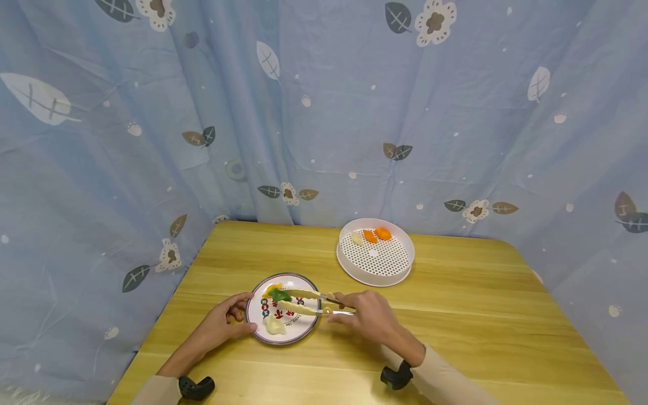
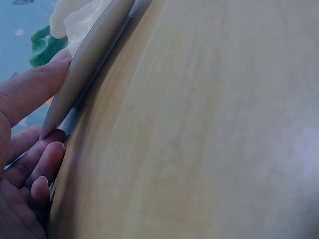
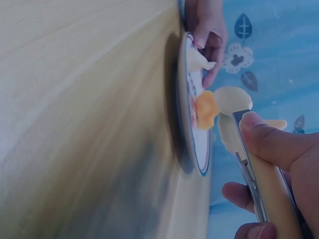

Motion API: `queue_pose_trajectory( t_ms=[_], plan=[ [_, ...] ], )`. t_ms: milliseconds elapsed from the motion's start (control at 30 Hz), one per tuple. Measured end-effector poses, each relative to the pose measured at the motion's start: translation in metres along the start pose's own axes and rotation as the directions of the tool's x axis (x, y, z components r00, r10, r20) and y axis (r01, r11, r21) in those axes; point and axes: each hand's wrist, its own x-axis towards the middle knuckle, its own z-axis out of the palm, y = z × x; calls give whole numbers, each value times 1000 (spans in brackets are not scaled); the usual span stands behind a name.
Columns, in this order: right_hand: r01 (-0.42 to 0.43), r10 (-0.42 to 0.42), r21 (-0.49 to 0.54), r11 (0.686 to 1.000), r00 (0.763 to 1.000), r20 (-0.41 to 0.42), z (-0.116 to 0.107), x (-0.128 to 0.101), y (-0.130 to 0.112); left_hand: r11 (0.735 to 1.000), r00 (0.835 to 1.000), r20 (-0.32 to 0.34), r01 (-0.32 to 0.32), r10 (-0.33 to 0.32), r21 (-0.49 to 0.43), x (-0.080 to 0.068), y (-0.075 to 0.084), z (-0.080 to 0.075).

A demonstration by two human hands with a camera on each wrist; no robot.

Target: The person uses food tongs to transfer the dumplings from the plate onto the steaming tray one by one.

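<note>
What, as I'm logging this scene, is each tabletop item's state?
White round dark-rimmed plate: face up, gripped by left hand
Metal tongs with beige tips: tips apart, gripped by right hand
Small green piece: at the tips; pinched or not, unclear
Yellow-orange piece: on plate
Pale lumpy piece: lying on plate
White round perforated tray: face up, holding a whitish piece and two orange pieces

Your bare left hand (image 2: 22, 169) comes in from the left edge, pinching a smooth, tan-looking plate with a curved rim (image 2: 89, 64), seen almost side-on. Your thumb (image 2: 30, 92) is up on the rim, fingers (image 2: 50, 162) curled underneath. Past it you've got a glossy, lumpy green piece (image 2: 45, 45) and some whitish blobs (image 2: 82, 25), can't tell what. Light blue printed fabric (image 2: 12, 50) behind, and your light brown wood-grain counter (image 2: 199, 119) fills most of the view.
</note>
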Motion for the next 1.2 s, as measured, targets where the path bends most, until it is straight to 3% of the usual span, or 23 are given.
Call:
queue_pose_trajectory(
  t_ms=[233, 533, 933, 1200],
  plan=[
    [-8, 6, -35, 999, 999, -49, -11, -1, 5, 1000, 1000, -6, 15, -15, 5, -1, 1, 1],
    [-67, 68, 14, 998, 992, -106, -28, 1, 18, 1000, 1000, 1, 25, -25, 3, -1, 1, 1],
    [-158, 161, 36, 987, 979, -123, -51, -4, 48, 1000, 1000, 7, 18, -18, -14, -1, -1, 1],
    [-224, 219, -10, 975, 962, -160, -61, -10, 71, 1000, 1000, 3, 19, -19, 4, -1, 1, 0]
  ],
)
